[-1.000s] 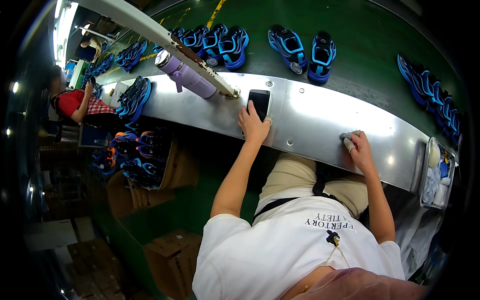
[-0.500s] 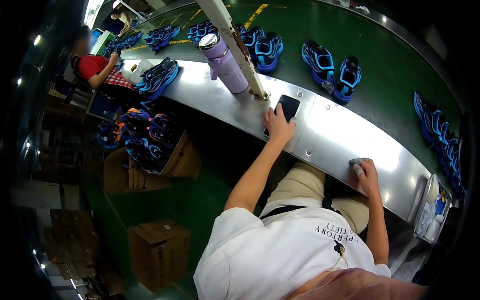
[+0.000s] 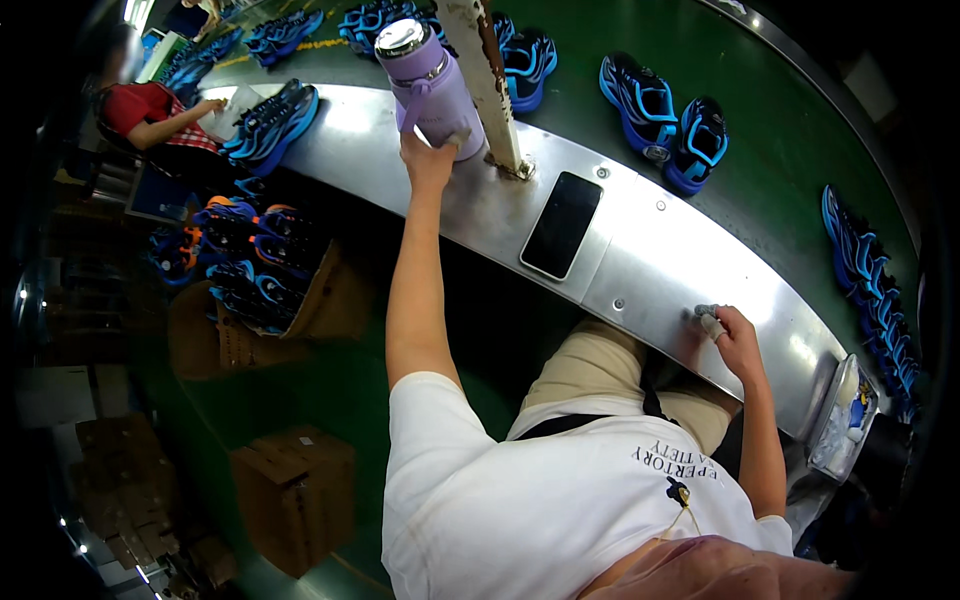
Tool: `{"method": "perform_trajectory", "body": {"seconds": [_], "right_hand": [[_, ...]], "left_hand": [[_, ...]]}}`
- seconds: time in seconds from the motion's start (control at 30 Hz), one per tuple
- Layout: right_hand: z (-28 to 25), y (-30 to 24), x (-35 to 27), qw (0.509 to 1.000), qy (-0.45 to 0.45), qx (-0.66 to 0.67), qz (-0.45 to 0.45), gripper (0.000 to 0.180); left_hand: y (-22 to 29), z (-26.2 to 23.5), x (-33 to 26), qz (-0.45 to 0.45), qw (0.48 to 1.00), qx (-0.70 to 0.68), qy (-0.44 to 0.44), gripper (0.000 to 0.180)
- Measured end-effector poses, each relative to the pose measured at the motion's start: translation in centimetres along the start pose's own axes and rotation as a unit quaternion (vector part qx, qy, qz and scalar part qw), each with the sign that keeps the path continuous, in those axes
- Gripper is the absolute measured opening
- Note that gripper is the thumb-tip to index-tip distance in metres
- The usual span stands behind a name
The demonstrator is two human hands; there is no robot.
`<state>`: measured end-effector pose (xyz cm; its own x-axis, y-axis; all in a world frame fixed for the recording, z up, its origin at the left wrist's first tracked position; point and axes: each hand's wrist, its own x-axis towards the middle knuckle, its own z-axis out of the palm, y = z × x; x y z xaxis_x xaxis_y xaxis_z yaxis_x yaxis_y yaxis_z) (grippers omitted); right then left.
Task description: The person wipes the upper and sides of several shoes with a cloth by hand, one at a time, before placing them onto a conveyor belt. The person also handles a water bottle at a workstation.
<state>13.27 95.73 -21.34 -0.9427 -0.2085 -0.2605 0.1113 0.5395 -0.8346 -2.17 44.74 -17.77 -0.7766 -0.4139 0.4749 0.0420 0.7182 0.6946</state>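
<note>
My left hand [image 3: 430,160] is at the lower side of a lilac insulated bottle [image 3: 440,105] with a shiny metal lid. Its fingers are closed on the bottle below the strap-like handle; their tips are partly blurred. A black-screened phone [image 3: 562,226] lies flat on the metal ledge, to the right of that hand. Over the front part of the ledge, my right hand [image 3: 738,342] pinches a small grey wad of cloth [image 3: 707,311]. A pale wrap covers one of its fingers.
The metal ledge [image 3: 660,262] borders a green belt carrying black-and-blue sneakers [image 3: 640,105]. A rusty post [image 3: 485,85] rises beside the bottle. A tray of small items [image 3: 843,420] sits at right. Shoe-filled cartons [image 3: 330,300] stand at left, near a seated person in red [image 3: 150,115].
My left hand has left the phone and moved left to the bottle. The phone stays on the ledge, now uncovered. My right hand keeps the cloth in nearly the same place.
</note>
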Motion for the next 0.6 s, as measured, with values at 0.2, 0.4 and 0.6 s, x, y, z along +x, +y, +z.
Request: {"method": "perform_trajectory", "body": {"seconds": [0.2,0.4,0.6], "right_hand": [[0.2,-5.5,3.9,0.998,-0.045,0.001,-0.034,0.013],[3.9,-12.1,8.1,0.990,-0.100,-0.012,-0.100,0.013],[5.3,-12.0,9.1,0.980,-0.133,-0.006,-0.147,0.011]], "left_hand": [[1.3,1.0,0.8,-0.004,0.979,-0.201,-0.035,0.082],[2.9,0.0,-4.1,-0.112,0.991,-0.063,0.037,0.086],[4.3,0.4,-2.4,-0.056,0.998,0.001,0.021,0.088]]}}
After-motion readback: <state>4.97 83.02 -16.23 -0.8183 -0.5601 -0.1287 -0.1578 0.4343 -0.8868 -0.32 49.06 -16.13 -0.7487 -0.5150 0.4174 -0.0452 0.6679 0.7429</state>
